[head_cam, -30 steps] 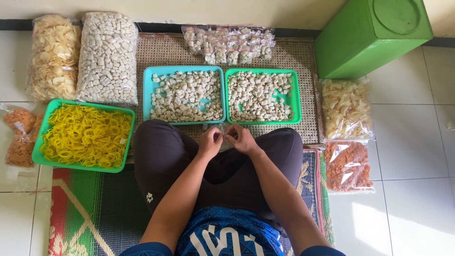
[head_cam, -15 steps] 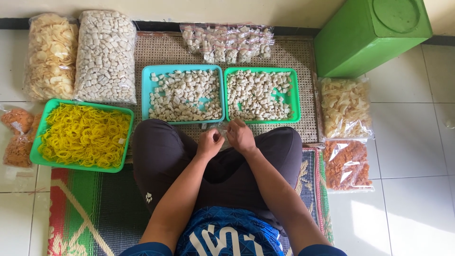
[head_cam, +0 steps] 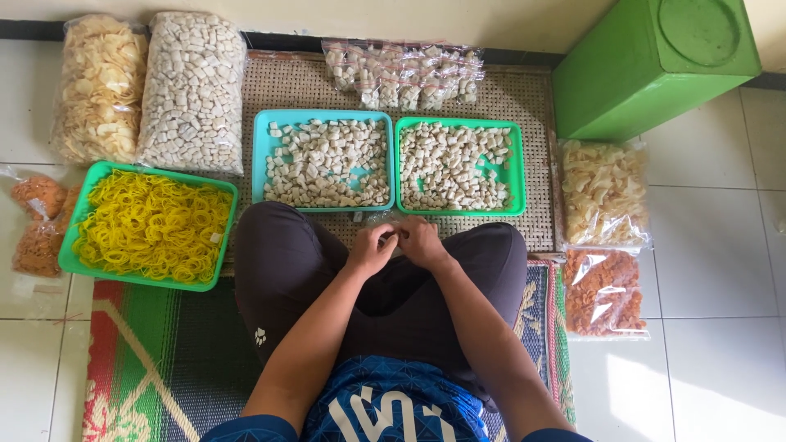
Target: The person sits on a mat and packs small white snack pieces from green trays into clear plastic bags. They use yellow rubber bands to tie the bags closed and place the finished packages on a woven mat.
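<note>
Woven rattan matting (head_cam: 303, 90) carries most of the goods, laid on a tiled floor (head_cam: 712, 270) with a striped mat (head_cam: 164, 352) under the seated person; at the matting's far edge lies a row of small filled packets (head_cam: 401, 74), which suggests some portions are already bagged; two trays sit side by side nearer the person, the turquoise tray (head_cam: 260, 155) and the green tray (head_cam: 517, 164), both holding many pale cracker pieces with bare patches showing, so a good share seems left to pack; at the far left corner lie a large bag of pale pieces (head_cam: 192, 90) and a bag of curled chips (head_cam: 98, 86); a green basket of yellow rubber bands (head_cam: 151, 225) rests just beside the person's left knee, with orange snack bags (head_cam: 37, 221) beyond it; along the right edge lie a bag of yellowish chips (head_cam: 602, 192) and a bag of orange chips (head_cam: 602, 290), below a green bin (head_cam: 655, 57); the left hand (head_cam: 370, 250) and right hand (head_cam: 422, 241) meet over the lap, just short of the trays, fingers curled narrow and pinching together on a small clear packet (head_cam: 396, 236), largely hidden between them; what it contains cannot be told.
</note>
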